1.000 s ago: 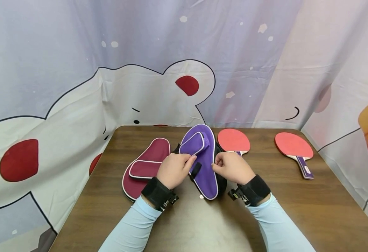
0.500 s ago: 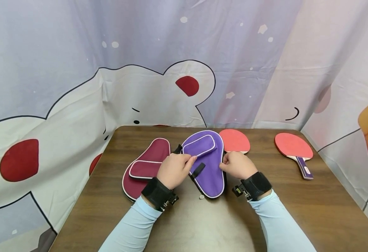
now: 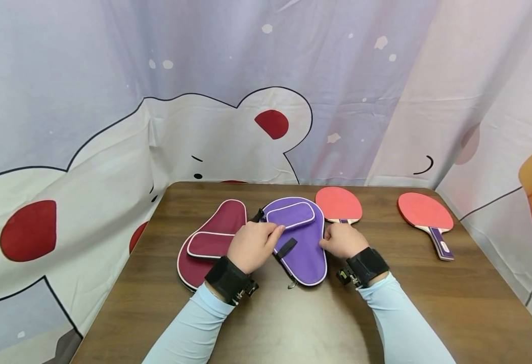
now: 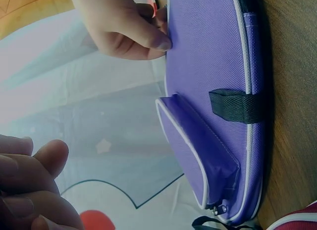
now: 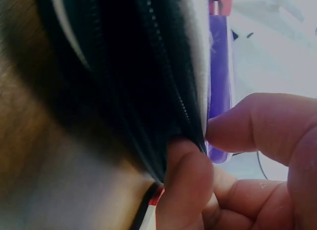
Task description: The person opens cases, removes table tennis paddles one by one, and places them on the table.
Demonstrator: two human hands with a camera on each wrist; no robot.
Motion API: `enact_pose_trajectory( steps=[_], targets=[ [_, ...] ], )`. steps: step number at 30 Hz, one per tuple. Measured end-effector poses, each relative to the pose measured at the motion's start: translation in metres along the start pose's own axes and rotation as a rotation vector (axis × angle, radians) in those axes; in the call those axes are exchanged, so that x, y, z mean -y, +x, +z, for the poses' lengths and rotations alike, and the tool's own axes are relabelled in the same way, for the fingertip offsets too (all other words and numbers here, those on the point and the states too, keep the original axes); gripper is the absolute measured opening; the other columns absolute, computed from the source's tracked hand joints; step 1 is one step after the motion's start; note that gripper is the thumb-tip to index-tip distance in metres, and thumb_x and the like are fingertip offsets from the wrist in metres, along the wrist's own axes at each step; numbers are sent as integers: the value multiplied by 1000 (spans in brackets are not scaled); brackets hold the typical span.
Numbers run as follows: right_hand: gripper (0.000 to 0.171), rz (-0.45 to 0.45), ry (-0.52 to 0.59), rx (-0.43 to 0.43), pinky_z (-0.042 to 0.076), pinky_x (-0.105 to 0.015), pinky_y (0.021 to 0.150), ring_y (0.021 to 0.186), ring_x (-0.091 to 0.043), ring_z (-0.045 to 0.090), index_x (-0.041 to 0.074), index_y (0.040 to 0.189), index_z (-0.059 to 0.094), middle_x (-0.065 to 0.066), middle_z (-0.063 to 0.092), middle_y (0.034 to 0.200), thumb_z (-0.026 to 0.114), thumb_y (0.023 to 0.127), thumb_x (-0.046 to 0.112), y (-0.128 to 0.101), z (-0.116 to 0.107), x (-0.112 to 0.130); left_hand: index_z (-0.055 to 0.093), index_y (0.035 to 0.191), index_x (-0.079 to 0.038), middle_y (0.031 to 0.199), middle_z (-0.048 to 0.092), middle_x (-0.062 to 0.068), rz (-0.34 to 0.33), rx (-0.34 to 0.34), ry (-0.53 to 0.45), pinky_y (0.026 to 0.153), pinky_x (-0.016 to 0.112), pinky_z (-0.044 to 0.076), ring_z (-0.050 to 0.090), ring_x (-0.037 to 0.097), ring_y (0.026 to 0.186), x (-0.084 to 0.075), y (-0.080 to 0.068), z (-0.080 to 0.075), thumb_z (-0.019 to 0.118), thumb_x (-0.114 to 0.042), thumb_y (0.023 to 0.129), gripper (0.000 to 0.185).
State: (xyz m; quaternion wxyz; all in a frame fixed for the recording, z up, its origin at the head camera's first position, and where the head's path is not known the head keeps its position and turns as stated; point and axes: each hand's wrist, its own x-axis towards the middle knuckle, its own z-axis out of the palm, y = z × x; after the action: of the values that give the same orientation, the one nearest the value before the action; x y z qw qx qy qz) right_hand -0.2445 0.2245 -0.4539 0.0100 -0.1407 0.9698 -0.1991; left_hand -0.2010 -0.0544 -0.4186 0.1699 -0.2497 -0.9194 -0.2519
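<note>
A purple table tennis bat case (image 3: 303, 255) with white piping and a small front pocket (image 3: 291, 216) lies mid-table. My right hand (image 3: 344, 240) pinches its right edge between thumb and index finger; in the right wrist view the unzipped dark opening (image 5: 133, 67) gapes there, an index finger (image 5: 185, 173) inside the lip. Over the case's left side hovers my left hand (image 3: 253, 247), its loosely curled fingers (image 4: 52, 158) apart from the fabric and holding nothing. To its left lies a maroon bat case (image 3: 220, 217), partly hidden by the left hand.
One red table tennis bat (image 3: 339, 203) lies behind the right hand, its handle mostly hidden. Another red bat (image 3: 425, 211) is farther right. A patterned curtain (image 3: 202, 136) hangs behind the wooden table (image 3: 457, 308).
The purple case's front, raised and tilted earlier, has come down flatter as my right hand moved right with its edge. My left hand has stayed in place.
</note>
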Motion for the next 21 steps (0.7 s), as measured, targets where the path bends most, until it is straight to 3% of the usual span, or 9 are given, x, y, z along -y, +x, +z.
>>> enact_pose_trajectory(
  steps=[21],
  targets=[
    [42,75,-24,65,23,-30,48,48,-11,38,23,54,43,12,35,53,72,84,25,4,11,-6,49,65,-21,56,33,-11,-12,7,8,50,26,29,38,8,50,4,1,-1,64,-33,113,51]
  ],
)
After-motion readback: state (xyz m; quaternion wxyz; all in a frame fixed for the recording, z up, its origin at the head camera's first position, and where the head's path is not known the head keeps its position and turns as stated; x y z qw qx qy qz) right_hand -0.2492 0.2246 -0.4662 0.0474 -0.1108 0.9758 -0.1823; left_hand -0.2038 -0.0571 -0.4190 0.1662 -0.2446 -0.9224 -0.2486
